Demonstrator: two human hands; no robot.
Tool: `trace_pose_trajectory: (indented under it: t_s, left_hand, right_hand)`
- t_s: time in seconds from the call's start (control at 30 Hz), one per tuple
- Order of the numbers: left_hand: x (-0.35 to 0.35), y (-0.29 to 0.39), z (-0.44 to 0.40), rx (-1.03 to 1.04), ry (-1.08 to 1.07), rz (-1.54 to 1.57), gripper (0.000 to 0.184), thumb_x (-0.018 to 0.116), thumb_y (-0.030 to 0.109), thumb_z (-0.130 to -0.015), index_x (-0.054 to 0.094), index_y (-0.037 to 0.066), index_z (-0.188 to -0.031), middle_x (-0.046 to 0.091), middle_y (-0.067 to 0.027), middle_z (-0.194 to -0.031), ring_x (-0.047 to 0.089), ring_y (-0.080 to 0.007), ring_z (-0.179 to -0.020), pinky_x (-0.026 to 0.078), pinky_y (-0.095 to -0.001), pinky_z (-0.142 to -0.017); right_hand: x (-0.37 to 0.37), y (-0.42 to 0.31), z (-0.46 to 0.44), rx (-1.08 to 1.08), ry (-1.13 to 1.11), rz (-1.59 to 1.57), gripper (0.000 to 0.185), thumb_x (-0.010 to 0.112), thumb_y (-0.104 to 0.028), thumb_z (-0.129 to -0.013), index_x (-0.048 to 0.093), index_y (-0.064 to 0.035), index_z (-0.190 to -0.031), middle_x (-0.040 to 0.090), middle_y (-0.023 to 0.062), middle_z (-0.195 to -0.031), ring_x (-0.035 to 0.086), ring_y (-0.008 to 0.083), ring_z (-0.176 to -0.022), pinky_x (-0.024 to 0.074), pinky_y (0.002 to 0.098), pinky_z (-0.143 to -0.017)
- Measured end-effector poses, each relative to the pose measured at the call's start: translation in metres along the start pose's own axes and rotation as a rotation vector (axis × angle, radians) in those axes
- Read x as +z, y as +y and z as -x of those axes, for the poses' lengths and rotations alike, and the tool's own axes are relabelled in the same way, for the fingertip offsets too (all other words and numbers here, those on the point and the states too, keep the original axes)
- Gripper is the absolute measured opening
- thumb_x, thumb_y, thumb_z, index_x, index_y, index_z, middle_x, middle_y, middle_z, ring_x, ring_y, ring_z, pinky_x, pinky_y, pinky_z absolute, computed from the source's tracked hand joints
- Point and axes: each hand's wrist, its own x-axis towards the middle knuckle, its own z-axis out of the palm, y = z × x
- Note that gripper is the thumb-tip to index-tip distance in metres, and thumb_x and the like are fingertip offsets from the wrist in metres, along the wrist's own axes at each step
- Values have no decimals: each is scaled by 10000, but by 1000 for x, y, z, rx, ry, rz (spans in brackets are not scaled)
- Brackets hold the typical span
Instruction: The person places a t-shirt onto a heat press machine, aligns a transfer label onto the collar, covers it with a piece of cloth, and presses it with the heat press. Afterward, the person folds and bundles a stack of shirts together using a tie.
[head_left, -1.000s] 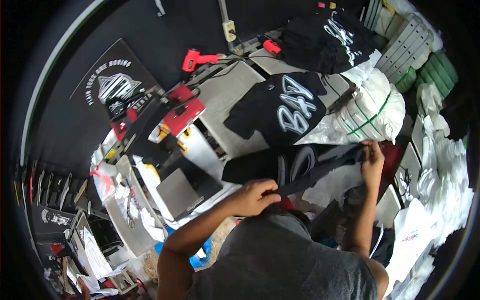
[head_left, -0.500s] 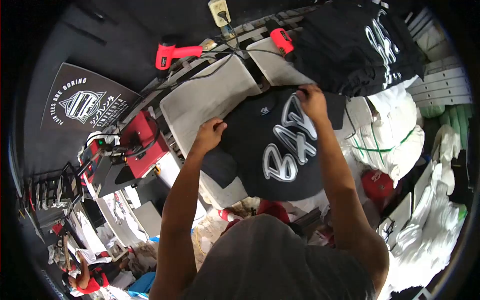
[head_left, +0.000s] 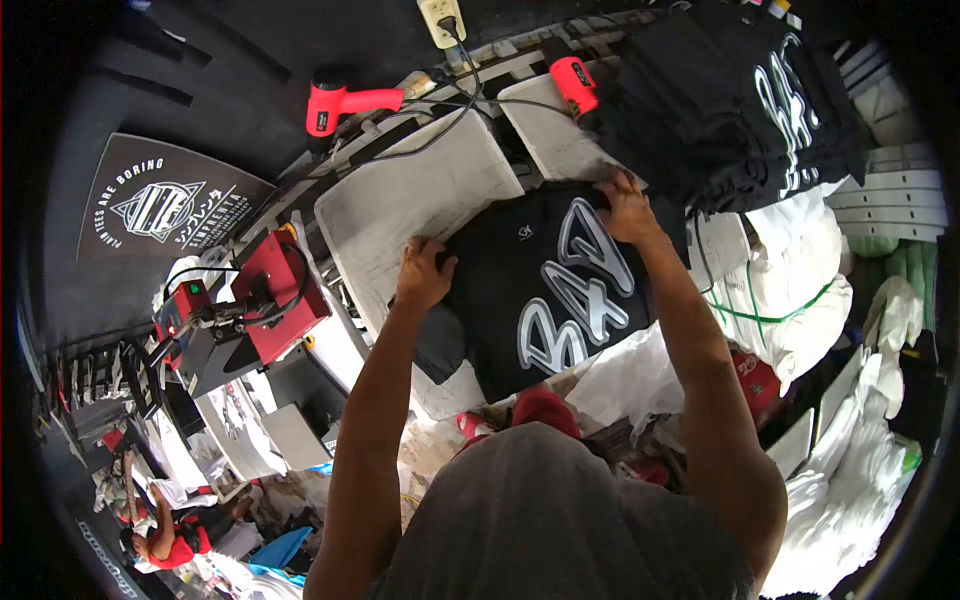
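Note:
A black T-shirt lies over a grey platen, printed with large white-and-silver letters reading "BAD" and a small mark near its neck. Beside the shirt's left edge is my left hand, thumb apart from bent fingers, holding nothing that I can see. My right hand rests on the shirt's upper right edge, fingers spread over the cloth next to the last letter. The lower right edge of the shirt slants, and part of the "B" runs off at it.
Two red heat guns lie behind the grey platen. Black printed shirts are piled at the upper right. White wrapped bundles stand at the right. A red heat press and another person are at the left.
The shirt's lower edge has shifted upward and now slants, cutting off part of the lettering. My right hand has gone from a pinch to spread fingers; my left hand has stayed near its place.

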Motion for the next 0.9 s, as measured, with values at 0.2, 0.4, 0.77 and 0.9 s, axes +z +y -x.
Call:
trace_pose_trajectory:
  t_s: [0.2, 0.4, 0.77, 0.9]
  left_hand:
    - [-26, 31, 5, -136, -288, 44, 270, 778, 240, -820, 681, 39, -973, 660, -188, -1062, 650, -377, -969, 535, -444, -880]
    - [-79, 82, 104, 117, -471, 110, 266, 777, 259, -834, 652, 40, -918, 673, -158, -878, 671, -375, -846, 531, -459, -742]
    - [-234, 182, 177, 315, -219, 503, 200, 674, 208, -956, 604, 21, -973, 648, -124, -824, 644, -213, -790, 506, -358, -742]
    - [-272, 174, 131, 367, 83, 488, 193, 664, 210, -978, 649, 22, -1021, 651, -47, -803, 584, -108, -752, 481, -291, -715]
  right_hand:
    - [5, 26, 0, 29, -186, -68, 300, 788, -157, -738, 709, -73, -1014, 658, 166, -1134, 619, 388, -1082, 431, 507, -1011]
    - [-103, 12, 112, -111, -91, 34, 177, 750, -137, -760, 722, -46, -908, 700, 144, -980, 659, 341, -1023, 489, 491, -925]
    - [-287, -64, 241, 98, 665, -273, 141, 628, 30, -891, 670, 40, -1025, 655, 112, -975, 627, 212, -866, 500, 302, -788]
    - [-320, -86, 166, 49, 745, -273, 157, 718, -63, -869, 748, -48, -1023, 686, 109, -948, 647, 214, -787, 511, 301, -725]
